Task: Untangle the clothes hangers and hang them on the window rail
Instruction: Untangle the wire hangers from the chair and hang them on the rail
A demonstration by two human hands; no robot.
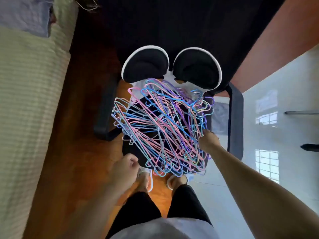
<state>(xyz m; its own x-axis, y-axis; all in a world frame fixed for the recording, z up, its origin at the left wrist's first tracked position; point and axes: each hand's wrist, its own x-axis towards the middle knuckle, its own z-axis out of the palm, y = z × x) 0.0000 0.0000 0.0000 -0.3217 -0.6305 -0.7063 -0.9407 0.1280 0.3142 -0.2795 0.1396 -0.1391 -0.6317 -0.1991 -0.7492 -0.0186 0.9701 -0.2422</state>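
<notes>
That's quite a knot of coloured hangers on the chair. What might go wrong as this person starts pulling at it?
The right hand grips the edge of the hanger pile, whose hooks interlock, so one tug may drag the whole bundle off the chair. The left hand is curled nearby and steadies nothing, so wires could spring loose or bend. Anything that falls would likely land around the sandalled feet.

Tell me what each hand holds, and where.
Right hand grips the tangled hangers at the pile's right edge. Left hand is curled, holding nothing.
</notes>
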